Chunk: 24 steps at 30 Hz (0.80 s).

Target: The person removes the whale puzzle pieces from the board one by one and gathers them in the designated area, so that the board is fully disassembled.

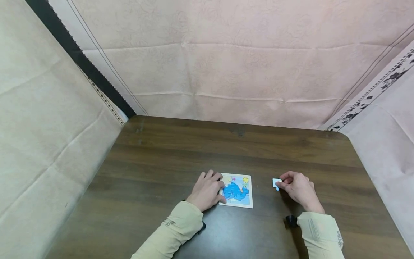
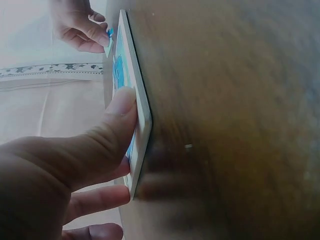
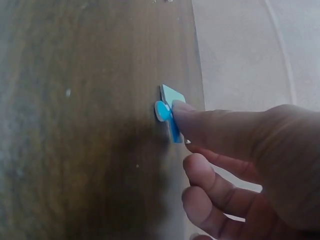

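Note:
A square jigsaw puzzle board (image 1: 236, 190) with a pale rim lies on the table, showing a blue whale and a yellow sun. My left hand (image 1: 207, 190) holds it at its left side. In the left wrist view, the thumb (image 2: 121, 102) presses on the board's rim while the fingers touch its far side. Off to the right, my right hand (image 1: 299, 189) pinches a puzzle piece (image 1: 276, 182) between thumb and fingers. Seen from the right wrist, the puzzle piece (image 3: 162, 111) is white and blue with a rounded knob, and the thumb covers part of it.
The brown wooden table (image 1: 145, 172) has rounded far corners. Light patterned cloth (image 1: 226, 72) hangs behind it and along both sides. A dark band (image 1: 77, 54) runs down the cloth at the left. Black straps show at both sleeve cuffs.

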Motion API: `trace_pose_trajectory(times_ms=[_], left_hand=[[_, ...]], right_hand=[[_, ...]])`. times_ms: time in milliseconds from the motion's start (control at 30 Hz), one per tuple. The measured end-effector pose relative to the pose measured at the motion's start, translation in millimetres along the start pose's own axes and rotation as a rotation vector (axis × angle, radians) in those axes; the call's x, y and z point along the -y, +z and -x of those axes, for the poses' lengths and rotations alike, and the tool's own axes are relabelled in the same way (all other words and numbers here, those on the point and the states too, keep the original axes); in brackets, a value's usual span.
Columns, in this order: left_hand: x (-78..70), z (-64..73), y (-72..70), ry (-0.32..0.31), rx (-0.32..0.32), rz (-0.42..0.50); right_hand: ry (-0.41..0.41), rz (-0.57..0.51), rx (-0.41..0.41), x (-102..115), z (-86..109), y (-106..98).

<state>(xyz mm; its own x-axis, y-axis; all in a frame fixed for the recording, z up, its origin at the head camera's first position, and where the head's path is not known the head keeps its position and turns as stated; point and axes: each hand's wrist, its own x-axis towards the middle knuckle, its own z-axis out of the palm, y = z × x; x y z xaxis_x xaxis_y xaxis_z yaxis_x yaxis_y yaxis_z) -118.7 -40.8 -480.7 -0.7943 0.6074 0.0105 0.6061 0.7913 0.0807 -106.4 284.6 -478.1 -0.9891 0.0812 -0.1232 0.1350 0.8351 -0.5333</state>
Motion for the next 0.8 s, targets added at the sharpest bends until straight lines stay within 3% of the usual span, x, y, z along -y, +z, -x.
trace_pose_trajectory(times_ms=[800], left_hand=[[1.0,-0.7,3.0,-0.013,-0.001,0.038]], right_hand=[[0.035,0.045,0.033,3.0,1.4,-2.0]])
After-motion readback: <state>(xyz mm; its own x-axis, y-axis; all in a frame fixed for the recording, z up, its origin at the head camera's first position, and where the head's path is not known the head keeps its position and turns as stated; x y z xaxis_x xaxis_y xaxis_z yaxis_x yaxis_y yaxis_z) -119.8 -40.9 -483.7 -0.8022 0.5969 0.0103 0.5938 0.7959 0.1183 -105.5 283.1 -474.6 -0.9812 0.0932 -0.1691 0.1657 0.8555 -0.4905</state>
